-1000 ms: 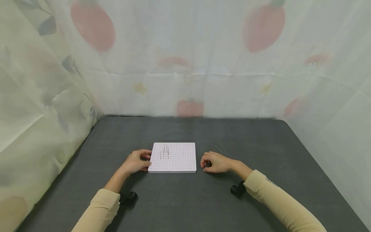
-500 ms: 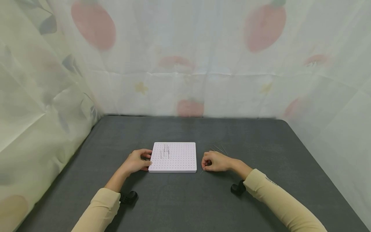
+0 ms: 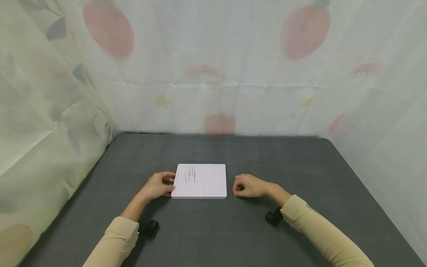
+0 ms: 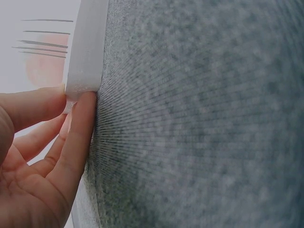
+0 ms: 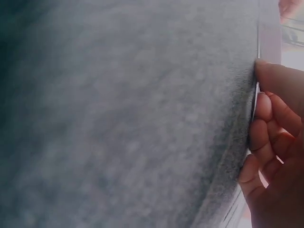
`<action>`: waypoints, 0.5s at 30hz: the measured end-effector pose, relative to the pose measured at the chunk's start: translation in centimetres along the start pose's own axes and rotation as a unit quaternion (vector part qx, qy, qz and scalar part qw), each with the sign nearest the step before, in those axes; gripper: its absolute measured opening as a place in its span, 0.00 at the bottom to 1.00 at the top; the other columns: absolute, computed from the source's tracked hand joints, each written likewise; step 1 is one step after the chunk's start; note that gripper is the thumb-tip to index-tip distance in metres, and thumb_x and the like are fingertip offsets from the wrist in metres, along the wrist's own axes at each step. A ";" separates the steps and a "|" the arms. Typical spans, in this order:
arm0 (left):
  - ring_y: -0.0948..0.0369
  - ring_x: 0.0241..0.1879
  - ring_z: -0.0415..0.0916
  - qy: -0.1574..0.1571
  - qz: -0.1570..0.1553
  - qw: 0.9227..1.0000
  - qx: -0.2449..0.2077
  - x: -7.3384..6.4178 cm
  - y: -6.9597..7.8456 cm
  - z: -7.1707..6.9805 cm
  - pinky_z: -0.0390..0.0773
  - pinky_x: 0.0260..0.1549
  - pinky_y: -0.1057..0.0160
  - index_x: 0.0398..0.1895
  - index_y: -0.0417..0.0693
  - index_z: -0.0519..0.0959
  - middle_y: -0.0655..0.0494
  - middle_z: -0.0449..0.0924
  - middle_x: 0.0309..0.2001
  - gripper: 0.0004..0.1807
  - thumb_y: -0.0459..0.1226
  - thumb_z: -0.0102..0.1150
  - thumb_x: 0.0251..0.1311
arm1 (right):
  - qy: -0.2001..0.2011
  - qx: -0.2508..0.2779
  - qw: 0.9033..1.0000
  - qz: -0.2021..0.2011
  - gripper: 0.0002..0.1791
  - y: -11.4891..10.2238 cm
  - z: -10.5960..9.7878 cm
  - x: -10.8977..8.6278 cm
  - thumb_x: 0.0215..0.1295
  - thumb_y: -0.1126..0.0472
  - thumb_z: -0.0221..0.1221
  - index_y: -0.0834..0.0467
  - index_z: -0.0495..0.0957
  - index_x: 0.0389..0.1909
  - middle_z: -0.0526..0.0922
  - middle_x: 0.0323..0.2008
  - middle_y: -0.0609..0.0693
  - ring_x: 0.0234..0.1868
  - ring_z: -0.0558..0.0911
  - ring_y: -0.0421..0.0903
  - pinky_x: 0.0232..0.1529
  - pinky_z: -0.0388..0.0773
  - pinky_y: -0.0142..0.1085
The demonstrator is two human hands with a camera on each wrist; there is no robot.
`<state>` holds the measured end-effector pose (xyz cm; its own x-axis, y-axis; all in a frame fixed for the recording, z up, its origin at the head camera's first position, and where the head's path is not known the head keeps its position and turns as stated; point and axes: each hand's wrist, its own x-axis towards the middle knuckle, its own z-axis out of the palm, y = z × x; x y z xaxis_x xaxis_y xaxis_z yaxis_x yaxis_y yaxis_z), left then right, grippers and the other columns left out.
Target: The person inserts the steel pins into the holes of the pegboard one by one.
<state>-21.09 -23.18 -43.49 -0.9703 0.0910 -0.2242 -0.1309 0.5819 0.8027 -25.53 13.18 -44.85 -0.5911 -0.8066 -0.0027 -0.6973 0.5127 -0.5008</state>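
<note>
A white pegboard [image 3: 209, 181] with rows of small holes lies on the table. Several thin metal pins [image 3: 189, 175] stand upright in its left part, and in the left wrist view these pins [image 4: 45, 43] stick out from the board's face. My left hand [image 3: 156, 185] holds the board's left edge, thumb [image 4: 38, 104] at the upper rim and fingers against the side. To the right of the board, my right hand [image 3: 249, 186] pinches a thin metal pin [image 5: 254, 100] down at the table surface, its near end [image 3: 232, 198] showing below the fingers.
Several loose metal pins [image 3: 251, 171] lie on the dark grey table [image 3: 213, 237] just beyond my right hand. A printed curtain [image 3: 213, 66] hangs behind the table and along both sides. Black wrist devices [image 3: 149, 227] sit under both forearms.
My right thumb and fingers have drawn closer together around the pin and shifted very slightly right. My left hand and the pegboard stay in place.
</note>
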 end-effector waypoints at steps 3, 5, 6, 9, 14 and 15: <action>0.59 0.36 0.82 -0.001 -0.001 1.000 0.001 0.0 0.1 0.0 0.88 0.33 0.59 0.66 0.33 0.69 0.34 0.75 0.55 0.31 0.27 0.63 0.58 | -0.006 -0.005 1.000 0.007 0.06 0.0 -0.1 0.0 0.63 0.63 0.62 0.50 0.82 0.28 0.76 0.27 0.42 0.32 0.69 0.32 0.67 0.68 0.51; 0.60 0.36 0.82 -0.001 -0.001 1.000 0.001 0.0 0.1 0.0 0.88 0.33 0.59 0.66 0.33 0.69 0.34 0.74 0.55 0.31 0.27 0.62 0.58 | -0.010 -0.005 1.000 0.011 0.06 0.0 -0.2 0.0 0.64 0.62 0.61 0.50 0.81 0.29 0.76 0.28 0.42 0.31 0.69 0.31 0.56 0.71 0.40; 0.60 0.36 0.82 -0.001 -0.002 1.000 0.001 0.0 0.1 0.0 0.87 0.33 0.59 0.66 0.33 0.69 0.34 0.74 0.55 0.31 0.27 0.63 0.58 | -0.012 -0.002 1.000 0.013 0.06 -0.1 -0.3 0.0 0.65 0.62 0.60 0.51 0.81 0.29 0.77 0.29 0.42 0.31 0.69 0.31 0.51 0.71 0.35; 0.60 0.36 0.82 -0.001 -0.004 1.000 0.000 0.0 0.1 0.0 0.88 0.33 0.59 0.66 0.33 0.69 0.34 0.74 0.55 0.31 0.27 0.62 0.58 | -0.018 0.015 0.999 0.022 0.06 -0.1 -0.5 -0.1 0.67 0.62 0.59 0.52 0.81 0.31 0.78 0.30 0.43 0.32 0.70 0.31 0.40 0.69 0.27; 0.59 0.36 0.83 -0.001 -0.005 1.000 -0.002 0.0 0.1 0.0 0.88 0.33 0.59 0.66 0.34 0.69 0.34 0.75 0.56 0.30 0.27 0.62 0.58 | -0.019 0.039 0.998 0.036 0.05 -0.3 -0.7 -0.2 0.69 0.62 0.57 0.54 0.79 0.32 0.77 0.31 0.44 0.31 0.70 0.32 0.34 0.70 0.25; 0.59 0.36 0.83 0.000 -0.006 1.000 -0.002 0.0 0.1 0.0 0.88 0.33 0.59 0.66 0.34 0.69 0.34 0.75 0.56 0.30 0.27 0.62 0.58 | -0.018 0.044 0.998 0.037 0.05 -0.3 -0.8 -0.2 0.69 0.62 0.57 0.54 0.79 0.32 0.77 0.30 0.44 0.31 0.70 0.32 0.34 0.70 0.25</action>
<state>-21.09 -23.15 -43.42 -0.9685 0.0849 -0.2342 -0.1432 0.5793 0.8024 -25.47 13.42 -43.99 -0.6239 -0.7780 -0.0739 -0.6127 0.5456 -0.5717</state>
